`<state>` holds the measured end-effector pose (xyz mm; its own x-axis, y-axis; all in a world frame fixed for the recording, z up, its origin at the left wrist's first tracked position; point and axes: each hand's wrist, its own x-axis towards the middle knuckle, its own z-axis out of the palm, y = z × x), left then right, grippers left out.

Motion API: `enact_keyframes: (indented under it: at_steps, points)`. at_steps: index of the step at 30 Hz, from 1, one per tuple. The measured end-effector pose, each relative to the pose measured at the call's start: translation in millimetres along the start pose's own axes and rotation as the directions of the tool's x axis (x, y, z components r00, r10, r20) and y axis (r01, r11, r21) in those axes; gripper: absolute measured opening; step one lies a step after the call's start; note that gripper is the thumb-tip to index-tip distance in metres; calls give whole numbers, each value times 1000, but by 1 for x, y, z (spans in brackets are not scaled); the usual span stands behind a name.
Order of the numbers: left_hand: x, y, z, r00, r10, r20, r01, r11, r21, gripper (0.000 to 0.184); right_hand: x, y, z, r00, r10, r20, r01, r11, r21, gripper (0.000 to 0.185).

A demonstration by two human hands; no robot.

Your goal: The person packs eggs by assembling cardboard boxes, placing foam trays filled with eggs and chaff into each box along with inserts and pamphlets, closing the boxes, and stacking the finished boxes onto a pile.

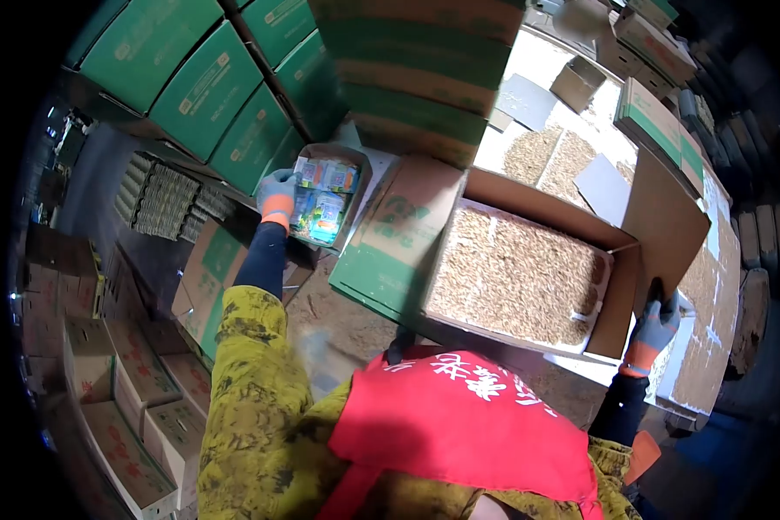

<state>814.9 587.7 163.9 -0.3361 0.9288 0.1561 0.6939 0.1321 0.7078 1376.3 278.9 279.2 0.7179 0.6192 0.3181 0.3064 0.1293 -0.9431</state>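
My left hand (277, 192), in a grey glove with an orange cuff, is at the left edge of a small open carton (357, 201). Small printed packets (328, 212) in blue, green and white fill that carton. The fingers are curled beside the packets, and what they hold, if anything, is hidden. My right hand (657, 328), gloved the same way, grips the lower edge of a raised cardboard flap (667, 221). The flap belongs to a large open carton (628, 282), filled with a layer of loose tan husk-like material (516, 273). Its green-printed left flap (399, 234) lies folded outward.
Green cartons (208, 91) are stacked at the upper left. Egg trays (160, 199) are piled beneath them. Brown cartons (134, 416) stand at the lower left. Behind the large carton, a bright surface (529, 65) bears more tan material and cardboard pieces (578, 82).
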Motion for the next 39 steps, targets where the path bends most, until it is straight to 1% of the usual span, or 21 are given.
enact_keyframes:
  at_steps: [6,9,10,11,13,14,16,18,20,23,26,27,28,29,30,32,33,35,36,38,39]
  points:
    - [-24,83,-6,998,26,53,10,810,-586,21,7,-8,-3,998,-69,11,70,996,-61,35]
    - [-111,206,-40,920,390,44,-261,694,-671,7,8,-14,-4,995,-97,13,98,993,-69,32]
    - [-135,231,-42,595,780,-194,-756,461,-464,15,8,-14,-4,993,-114,22,115,993,-22,31]
    - [-161,257,-53,264,959,-105,-950,239,-202,20,10,-19,-1,978,-209,18,210,973,-96,28]
    - [-203,269,-25,15,906,424,-995,55,-83,29,12,-44,10,892,-441,100,445,817,-367,26]
    - [-224,273,-27,26,774,632,-998,60,-32,36,12,-66,20,762,-617,195,618,606,-500,33]
    - [-225,252,-31,133,879,458,-978,191,-82,43,1,-107,31,591,-679,434,786,366,-498,39]
    - [-216,252,-42,389,917,84,-917,395,-63,37,-13,-115,46,453,-558,695,892,283,-354,44]
    - [-211,220,-29,812,556,178,-382,737,-557,36,-32,-111,67,303,-140,943,907,346,-240,39]
    - [-203,197,-18,744,514,426,-257,810,-528,40,-34,-56,76,76,98,992,692,712,-123,29]
    - [-201,192,-12,608,377,699,65,854,-517,42,-29,-61,65,-7,354,935,671,695,-258,40]
    - [-203,197,-13,607,386,695,89,836,-542,42,-24,-69,65,58,433,899,642,674,-366,46]
    - [-205,201,-13,607,394,690,114,816,-566,42,-23,-68,61,218,285,933,716,604,-351,49]
    - [-204,194,-10,567,623,539,-345,774,-531,41,-20,-63,61,273,60,960,809,525,-263,49]
    - [-205,197,-9,583,572,578,-205,791,-576,40,-19,-56,61,294,-170,941,884,423,-200,49]
    - [-204,205,-9,581,469,665,83,779,-622,39,-21,-36,74,114,193,975,898,399,-184,55]
    - [-202,201,-8,573,545,612,-36,763,-645,38,-23,-27,79,143,195,970,884,416,-214,56]
    - [-197,203,-6,533,462,709,352,642,-682,39,-11,-21,64,202,133,970,755,610,-241,50]
    - [-194,202,-6,494,428,756,528,543,-653,39,-5,-29,56,236,107,966,674,698,-242,47]
    - [-189,186,1,460,440,772,447,636,-629,42,15,-55,26,477,-217,851,684,700,-205,50]
    - [-185,170,17,404,423,811,509,633,-584,43,32,-62,8,579,-201,790,520,838,-168,50]
